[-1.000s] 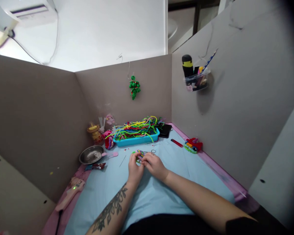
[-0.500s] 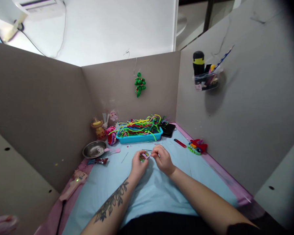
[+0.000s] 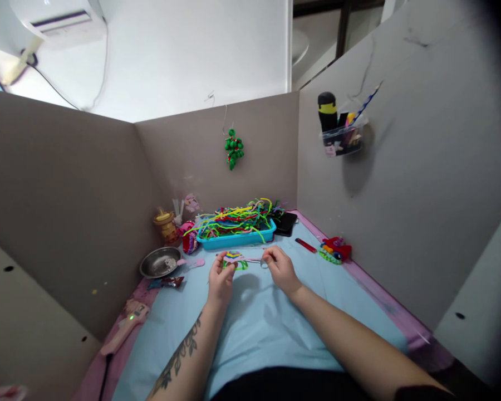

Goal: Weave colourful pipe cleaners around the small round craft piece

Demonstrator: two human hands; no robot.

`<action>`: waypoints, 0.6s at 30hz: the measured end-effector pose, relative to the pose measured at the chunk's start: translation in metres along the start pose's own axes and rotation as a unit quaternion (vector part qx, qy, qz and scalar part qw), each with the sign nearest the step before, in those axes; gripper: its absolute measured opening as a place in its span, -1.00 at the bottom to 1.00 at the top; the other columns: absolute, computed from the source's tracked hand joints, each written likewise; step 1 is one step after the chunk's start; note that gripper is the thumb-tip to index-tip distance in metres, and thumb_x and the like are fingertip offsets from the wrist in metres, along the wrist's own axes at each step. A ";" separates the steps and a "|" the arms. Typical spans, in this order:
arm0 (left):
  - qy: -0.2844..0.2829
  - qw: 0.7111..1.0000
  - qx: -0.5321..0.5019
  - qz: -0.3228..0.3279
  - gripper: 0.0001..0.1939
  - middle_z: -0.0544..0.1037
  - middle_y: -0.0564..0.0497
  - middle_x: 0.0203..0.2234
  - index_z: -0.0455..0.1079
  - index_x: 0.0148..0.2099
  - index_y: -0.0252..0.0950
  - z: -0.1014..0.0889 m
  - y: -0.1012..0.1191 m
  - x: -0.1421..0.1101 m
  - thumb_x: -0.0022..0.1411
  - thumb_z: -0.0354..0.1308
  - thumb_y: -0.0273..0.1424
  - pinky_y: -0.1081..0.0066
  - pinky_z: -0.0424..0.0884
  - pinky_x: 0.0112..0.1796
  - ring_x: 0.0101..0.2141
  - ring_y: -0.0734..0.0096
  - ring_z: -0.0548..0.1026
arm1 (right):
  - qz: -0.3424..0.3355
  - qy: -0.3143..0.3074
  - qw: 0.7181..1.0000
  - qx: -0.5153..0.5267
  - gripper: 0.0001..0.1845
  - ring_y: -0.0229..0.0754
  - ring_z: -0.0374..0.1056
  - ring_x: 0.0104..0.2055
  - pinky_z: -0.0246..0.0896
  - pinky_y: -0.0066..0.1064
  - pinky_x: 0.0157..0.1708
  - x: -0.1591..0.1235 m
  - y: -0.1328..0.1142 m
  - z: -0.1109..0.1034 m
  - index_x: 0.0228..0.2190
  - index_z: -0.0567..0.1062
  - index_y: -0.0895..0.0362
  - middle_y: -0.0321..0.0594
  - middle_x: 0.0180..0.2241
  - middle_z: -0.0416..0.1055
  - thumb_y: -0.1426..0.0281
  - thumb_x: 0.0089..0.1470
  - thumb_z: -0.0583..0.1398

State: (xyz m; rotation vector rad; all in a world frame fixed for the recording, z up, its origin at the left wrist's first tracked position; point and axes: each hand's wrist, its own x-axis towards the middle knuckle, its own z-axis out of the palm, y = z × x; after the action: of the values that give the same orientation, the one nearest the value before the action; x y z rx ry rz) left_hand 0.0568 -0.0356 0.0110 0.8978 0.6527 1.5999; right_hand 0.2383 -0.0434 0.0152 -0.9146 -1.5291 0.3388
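My left hand (image 3: 221, 279) pinches a small craft piece (image 3: 235, 256) with pink, yellow and purple stripes and a bright green outline, apparently of fuzzy stems. To its right, my right hand (image 3: 281, 269) is closed on small metal scissors (image 3: 254, 260). Their thin blades point left at the piece, and a ring handle shows below my fingers. Whether the blades touch the piece I cannot tell. Both hands hover over the light blue cloth (image 3: 259, 317).
Behind my hands stands a blue tray (image 3: 237, 243) heaped with colourful fuzzy stems (image 3: 234, 220). A metal bowl (image 3: 161, 263) and pink hot-glue gun (image 3: 127, 328) lie left. A red cutter (image 3: 305, 245) and red stem figure (image 3: 337, 249) lie right. Grey panels (image 3: 217, 184) enclose the table.
My left hand has moved left and turned, bringing the striped piece into fuller view. The scissors now show between my hands, ring handle visible. The camera view has shifted slightly.
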 end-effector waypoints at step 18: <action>0.015 0.998 0.067 0.002 -0.53 0.51 -0.04 -0.27 0.29 -0.13 -0.28 0.001 -0.005 0.001 -0.13 0.33 -0.38 0.32 0.37 -0.20 -0.27 0.34 0.52 | 0.069 0.007 0.997 0.019 -0.81 -0.23 0.23 -0.48 0.13 -0.43 -0.48 0.002 0.023 0.006 -0.47 0.35 0.13 -0.29 -0.51 0.28 0.33 0.12 0.05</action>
State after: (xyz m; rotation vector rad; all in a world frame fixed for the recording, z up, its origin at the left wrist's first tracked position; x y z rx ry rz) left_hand 0.0606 -0.0338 0.0078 0.9750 0.7884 1.5904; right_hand 0.2412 -0.0257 -0.0004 -0.9932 -1.4444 0.4589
